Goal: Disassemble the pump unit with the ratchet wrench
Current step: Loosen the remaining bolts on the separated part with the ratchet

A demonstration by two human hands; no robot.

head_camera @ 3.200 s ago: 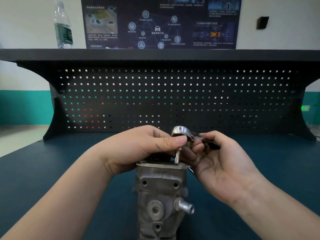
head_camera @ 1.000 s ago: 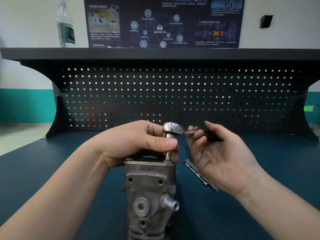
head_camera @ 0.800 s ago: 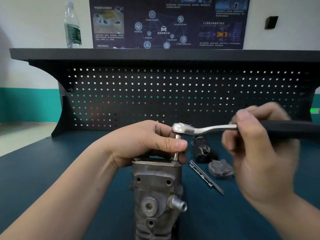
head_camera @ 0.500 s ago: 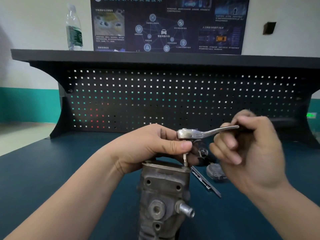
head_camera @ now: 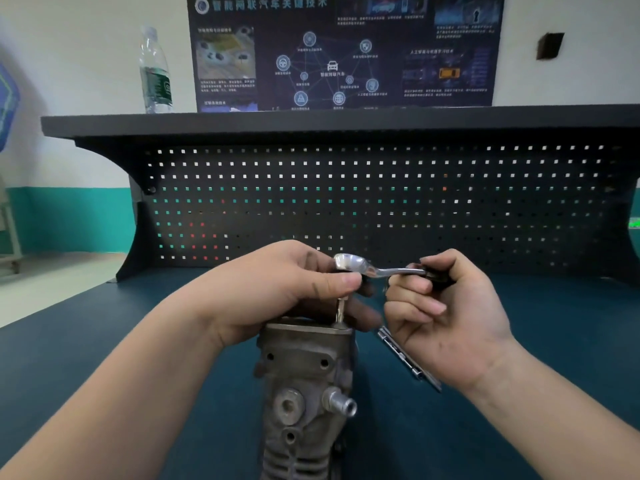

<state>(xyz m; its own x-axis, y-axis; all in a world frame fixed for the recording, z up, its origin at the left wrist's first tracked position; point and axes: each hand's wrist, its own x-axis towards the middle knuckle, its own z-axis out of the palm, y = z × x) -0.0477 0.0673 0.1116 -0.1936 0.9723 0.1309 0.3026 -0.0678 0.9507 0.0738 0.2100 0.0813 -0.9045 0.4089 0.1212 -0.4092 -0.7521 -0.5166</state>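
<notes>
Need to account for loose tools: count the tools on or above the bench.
2: the ratchet wrench, held by both hands over the pump unit, and a slim metal bar lying on the bench mat right of the pump. Others may be hidden behind the hands.

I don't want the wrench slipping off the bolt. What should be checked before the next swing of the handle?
1. Left hand steadies the wrench head: ok.
2. Right hand has a grip on the handle: ok.
3. Bit upright, reaching the pump top: ok.
4. Bit seated in the bolt: cannot tell, fingers hide it.
5. Pump braced against turning: cannot tell.
6. Swing path clear: the loose rod lies on the mat under the right hand, below the handle: ok.
</notes>
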